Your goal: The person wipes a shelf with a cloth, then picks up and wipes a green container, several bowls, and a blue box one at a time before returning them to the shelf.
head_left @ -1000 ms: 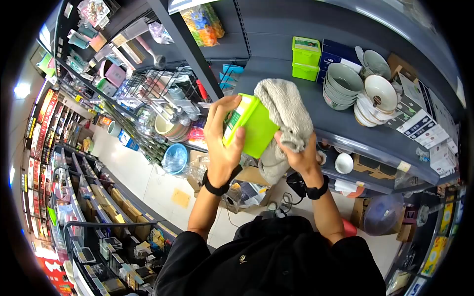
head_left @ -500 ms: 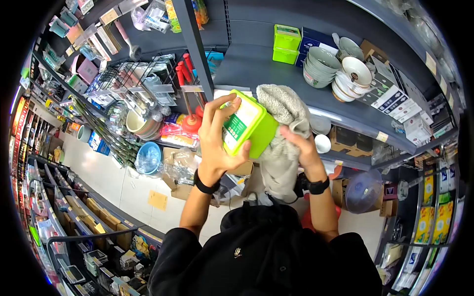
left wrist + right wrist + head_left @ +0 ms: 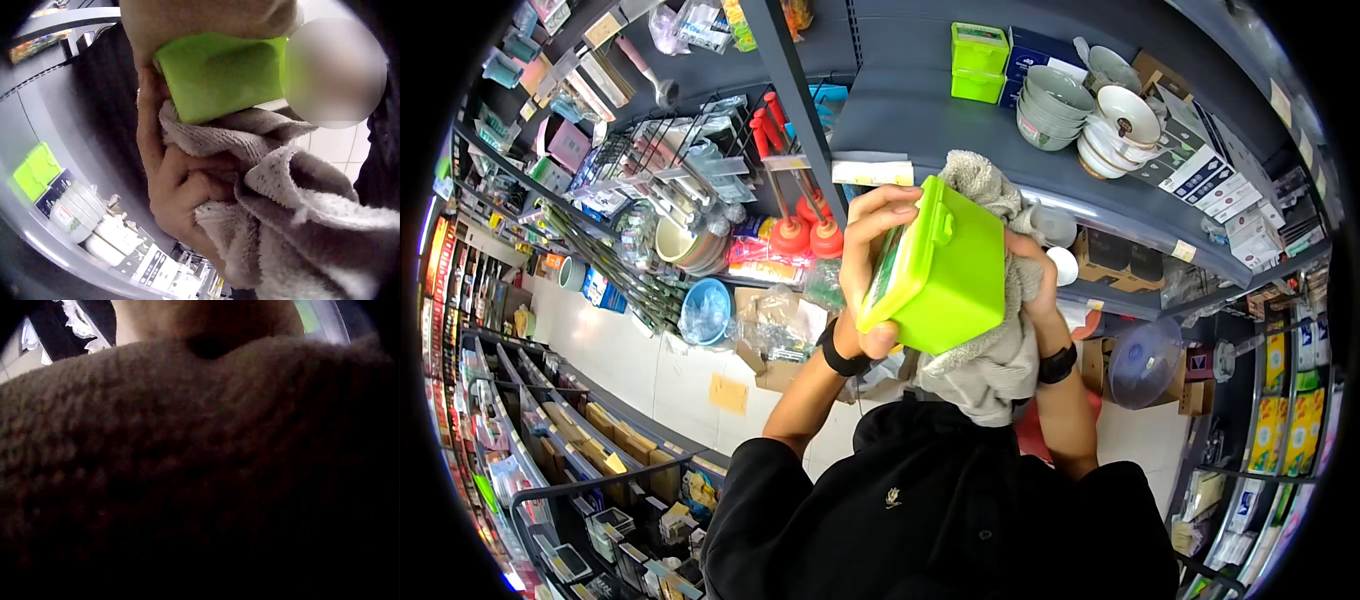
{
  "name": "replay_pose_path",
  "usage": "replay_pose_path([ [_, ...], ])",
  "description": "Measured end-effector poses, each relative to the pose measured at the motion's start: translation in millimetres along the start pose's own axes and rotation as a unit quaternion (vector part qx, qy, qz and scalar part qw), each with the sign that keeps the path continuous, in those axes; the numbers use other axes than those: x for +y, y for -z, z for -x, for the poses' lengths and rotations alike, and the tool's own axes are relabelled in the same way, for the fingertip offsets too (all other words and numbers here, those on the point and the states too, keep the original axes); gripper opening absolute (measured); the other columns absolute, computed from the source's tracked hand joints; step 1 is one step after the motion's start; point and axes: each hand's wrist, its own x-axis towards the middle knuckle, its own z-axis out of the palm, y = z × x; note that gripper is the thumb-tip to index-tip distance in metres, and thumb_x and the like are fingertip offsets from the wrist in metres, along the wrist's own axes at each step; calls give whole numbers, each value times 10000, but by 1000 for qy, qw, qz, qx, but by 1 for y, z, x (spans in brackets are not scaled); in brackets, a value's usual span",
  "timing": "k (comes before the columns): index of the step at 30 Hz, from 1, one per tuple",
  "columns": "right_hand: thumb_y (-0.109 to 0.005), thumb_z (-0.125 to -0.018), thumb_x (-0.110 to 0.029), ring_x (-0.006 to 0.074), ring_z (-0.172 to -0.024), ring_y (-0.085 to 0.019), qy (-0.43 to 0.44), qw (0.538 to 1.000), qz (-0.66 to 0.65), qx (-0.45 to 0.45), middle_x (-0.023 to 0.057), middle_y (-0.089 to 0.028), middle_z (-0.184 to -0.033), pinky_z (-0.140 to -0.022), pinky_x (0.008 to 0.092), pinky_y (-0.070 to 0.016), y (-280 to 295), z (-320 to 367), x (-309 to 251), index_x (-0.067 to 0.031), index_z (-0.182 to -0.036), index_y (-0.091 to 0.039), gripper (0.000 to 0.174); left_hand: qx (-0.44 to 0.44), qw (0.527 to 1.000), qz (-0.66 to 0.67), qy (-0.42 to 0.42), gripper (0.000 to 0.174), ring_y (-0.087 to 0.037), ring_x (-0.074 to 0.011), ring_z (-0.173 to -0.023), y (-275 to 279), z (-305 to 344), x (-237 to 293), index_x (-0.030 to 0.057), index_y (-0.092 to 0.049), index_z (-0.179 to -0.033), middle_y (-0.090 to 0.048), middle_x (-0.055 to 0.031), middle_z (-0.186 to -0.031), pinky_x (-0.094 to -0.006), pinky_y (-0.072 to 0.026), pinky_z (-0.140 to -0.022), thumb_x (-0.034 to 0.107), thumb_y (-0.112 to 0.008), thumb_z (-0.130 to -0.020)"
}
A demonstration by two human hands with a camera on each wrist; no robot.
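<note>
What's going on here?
Someone in a store aisle seems to be wiping down a lime-green lidded plastic box. Their left hand grips its lid end; their right hand holds a grey cloth against it. The box is off the shelf, lid closed.

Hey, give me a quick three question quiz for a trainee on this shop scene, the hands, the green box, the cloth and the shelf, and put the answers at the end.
1. True or false: the left hand holds the lidded green box.
2. Fill in the blank: the gray cloth is gripped by the ____ hand.
3. Multiple choice: how many stacked green boxes are on the shelf, next to the dark blue packaging?
A) one
B) two
C) five

Key: 1 true; 2 right; 3 B
</note>
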Motion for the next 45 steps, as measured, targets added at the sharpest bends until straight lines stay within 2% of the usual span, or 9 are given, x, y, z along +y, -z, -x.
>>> replay_pose_path([
  [8,-550,-908,-102,208,-1257,-500,132,989,24,58,113,-539,-1364,-1080,326,-351,-10,30,29,36,-1374,-464,494,79,975,-194,80,886,-374,-367,-1302,-26,-7,-18,-51,-305,-1438,-349,-251,-1388,-460,-315,-1084,547,-579,-844],
  [12,-526,-919,-79,201,-1227,-534,13,986,118,117,117,-578,-1315,-1046,335,-398,-4,51,21,39,-1383,-461,484,82,967,-207,120,940,-345,-383,-1337,-35,1,-22,-67,-233,-1471,-285,-259,-1458,-447,-273,-1125,530,-600,-844],
  [15,-617,-825,-39,260,-1155,-583,175,968,156,89,175,-597,-1261,-960,386,-462,-17,80,3,60,-1317,-504,514,27,971,-195,135,949,-338,-355,-1354,-46,9,-3,-65,-194,-1479,-327,-245,-1440,-440,-268,-1128,526,-598,-857],
  [19,-694,-755,-95,285,-975,-671,369,836,398,80,187,-662,-1100,-843,390,-517,-14,70,-6,67,-1232,-540,526,87,861,197,460,917,-414,-263,-1308,-52,23,24,-20,-219,-1476,-401,-174,-1401,-388,-364,-1067,463,-669,-839],
  [22,-702,-745,-122,336,-847,-695,446,785,417,101,184,-692,-991,-778,387,-533,-37,55,-21,51,-1106,-623,409,119,845,296,429,810,-510,-286,-1232,-49,17,15,-13,-393,-1411,-528,-160,-1310,-402,-395,-1056,456,-669,-811],
  [33,-643,-791,-62,167,-758,-652,162,948,225,154,103,-690,-837,-687,318,-500,1,16,-14,25,-935,-663,170,247,833,299,395,805,-440,-319,-1298,-57,10,-29,50,-396,-1427,-490,-173,-1351,-504,-331,-1097,516,-599,-803],
  [37,-583,-864,-161,163,-952,-611,-11,978,-72,195,84,-661,-1034,-867,286,-466,42,-5,-6,15,-1102,-624,299,-40,950,-7,310,1034,-287,-369,-1403,-44,1,-62,-8,-278,-1477,-281,-244,-1517,-494,-290,-1126,616,-658,-745],
  [41,-539,-878,-156,209,-1043,-598,-18,978,-136,154,87,-628,-1135,-938,319,-467,98,-12,0,13,-1167,-605,341,-403,868,-231,173,1065,-245,-413,-1423,-39,-73,-69,13,-207,-1528,-207,-241,-1581,-487,-184,-1167,344,-696,-642],
  [45,-559,-879,-111,205,-1088,-592,26,977,-106,181,99,-629,-1196,-967,326,-448,116,-22,-33,22,-1227,-590,373,-397,832,-240,305,1013,-246,-413,-1434,-67,-96,-55,20,-228,-1526,-211,-247,-1579,-477,-178,-1176,330,-716,-693],
])
